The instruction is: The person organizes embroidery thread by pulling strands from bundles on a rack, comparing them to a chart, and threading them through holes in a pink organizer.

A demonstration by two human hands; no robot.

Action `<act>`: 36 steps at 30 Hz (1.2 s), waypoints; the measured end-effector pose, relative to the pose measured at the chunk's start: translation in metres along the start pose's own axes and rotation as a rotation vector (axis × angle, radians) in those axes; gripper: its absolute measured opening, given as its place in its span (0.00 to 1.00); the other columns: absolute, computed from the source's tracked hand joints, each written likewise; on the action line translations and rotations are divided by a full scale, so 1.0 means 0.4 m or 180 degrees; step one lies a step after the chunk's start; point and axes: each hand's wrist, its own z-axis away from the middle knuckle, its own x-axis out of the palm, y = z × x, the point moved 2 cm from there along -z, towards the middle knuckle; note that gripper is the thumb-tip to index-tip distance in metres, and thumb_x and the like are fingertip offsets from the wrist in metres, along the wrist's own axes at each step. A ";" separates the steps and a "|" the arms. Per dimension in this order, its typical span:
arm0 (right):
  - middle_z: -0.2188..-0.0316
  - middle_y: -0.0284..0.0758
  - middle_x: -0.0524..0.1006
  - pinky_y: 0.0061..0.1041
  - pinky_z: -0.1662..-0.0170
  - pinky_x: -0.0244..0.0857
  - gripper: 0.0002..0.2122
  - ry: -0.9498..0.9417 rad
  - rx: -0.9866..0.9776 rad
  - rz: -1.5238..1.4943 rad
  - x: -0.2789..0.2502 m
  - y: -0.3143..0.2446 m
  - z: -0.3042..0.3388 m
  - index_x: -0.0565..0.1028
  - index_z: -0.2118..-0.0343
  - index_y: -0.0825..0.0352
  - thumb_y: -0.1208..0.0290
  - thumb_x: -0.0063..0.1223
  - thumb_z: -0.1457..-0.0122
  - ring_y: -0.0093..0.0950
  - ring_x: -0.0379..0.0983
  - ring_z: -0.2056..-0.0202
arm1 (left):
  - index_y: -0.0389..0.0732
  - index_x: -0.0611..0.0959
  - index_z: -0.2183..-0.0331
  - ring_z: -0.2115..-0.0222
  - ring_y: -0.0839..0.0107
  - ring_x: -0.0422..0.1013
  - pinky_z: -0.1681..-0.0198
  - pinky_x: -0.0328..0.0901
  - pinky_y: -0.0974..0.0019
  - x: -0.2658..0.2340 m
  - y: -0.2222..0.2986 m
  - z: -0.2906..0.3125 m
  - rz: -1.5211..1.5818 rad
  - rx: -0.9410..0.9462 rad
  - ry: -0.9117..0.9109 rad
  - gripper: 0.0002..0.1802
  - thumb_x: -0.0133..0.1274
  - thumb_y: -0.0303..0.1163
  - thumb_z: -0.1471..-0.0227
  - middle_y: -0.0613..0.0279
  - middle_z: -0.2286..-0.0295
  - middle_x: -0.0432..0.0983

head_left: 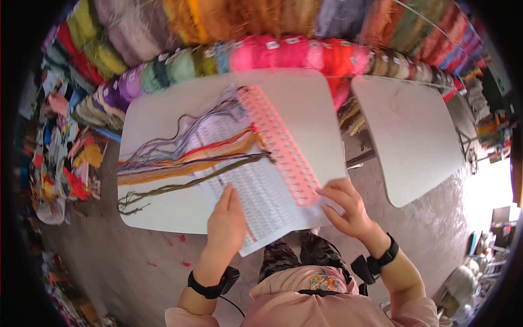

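A pink perforated strip [280,144] lies slantwise on the white table, with two rows of holes along it. Strands of thread are looped at its left edge: olive green thread [218,175], orange thread [158,177] and greyish purple thread [171,139], their tails trailing left. Printed sheets [261,201] lie under strip and threads, overhanging the table's near edge. My left hand [226,220] is at the sheets' left edge, fingers stretched out. My right hand [347,208] is at the strip's near end, thumb and fingers apart; whether it touches the strip I cannot tell.
The white table [305,87] stands before me, with a second white table [414,141] to the right. Bundles of coloured yarn [272,52] line the far side. Fabric scraps [76,169] are heaped at the left. Bits of red thread lie on the floor.
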 end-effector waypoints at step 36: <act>0.81 0.38 0.73 0.23 0.72 0.63 0.08 0.3894 0.5629 -0.1085 -1.285 1.091 2.093 0.72 0.77 0.75 0.77 0.44 0.62 0.29 0.69 0.77 | 0.34 0.73 0.69 0.72 0.56 0.68 0.69 0.63 0.64 0.991 2.314 -0.337 0.1416 0.3018 -0.1933 0.12 0.45 0.31 0.57 0.51 0.71 0.70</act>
